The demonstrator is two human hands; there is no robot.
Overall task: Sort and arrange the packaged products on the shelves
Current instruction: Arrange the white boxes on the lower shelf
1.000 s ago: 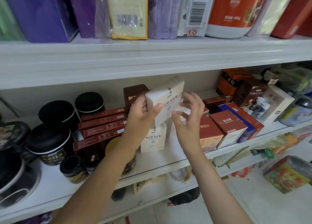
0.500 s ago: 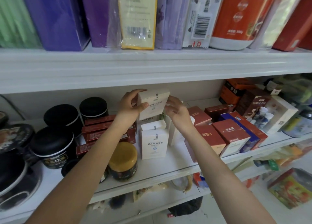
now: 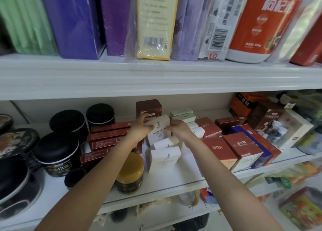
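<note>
Head view. Both hands reach onto the middle shelf (image 3: 174,180). The left hand (image 3: 141,129) grips the left side of a white box (image 3: 161,125), thumb across its front and fingers curled round its edge. The right hand (image 3: 179,129) holds the box's right edge; its fingertips are mostly hidden behind the box. The white box stands upright at the back of a row of like white boxes (image 3: 164,158), just in front of a brown carton (image 3: 149,108). Pale boxes (image 3: 183,116) are stacked just right of it. Flat red boxes (image 3: 109,135) are piled to the left, under the left forearm. Red cartons (image 3: 242,149) stand to the right. A yellow-lidded jar (image 3: 129,171) sits near the shelf's front edge, with black-lidded jars (image 3: 58,150) further left.
</note>
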